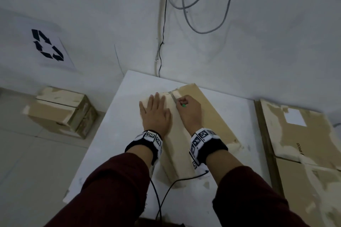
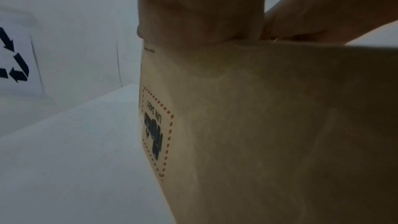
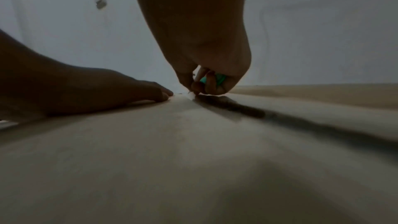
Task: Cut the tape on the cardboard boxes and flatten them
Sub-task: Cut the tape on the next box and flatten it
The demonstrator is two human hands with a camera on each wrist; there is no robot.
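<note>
The left hand (image 1: 156,111) lies flat on the box (image 1: 208,114), steadying it. The right hand (image 1: 188,109) grips a green cutter (image 1: 183,105) at the taped seam (image 1: 174,98); best keep the blade shallow, clear of those fingers.

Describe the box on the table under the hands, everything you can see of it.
The box is long, plain brown cardboard, lying closed on the white table, far end near the wall. A taped seam runs along its top. A red-dashed UN 3481 label marks its left side. The left hand presses flat on top; the right hand holds a green-handled cutter at the seam's far end.
</note>
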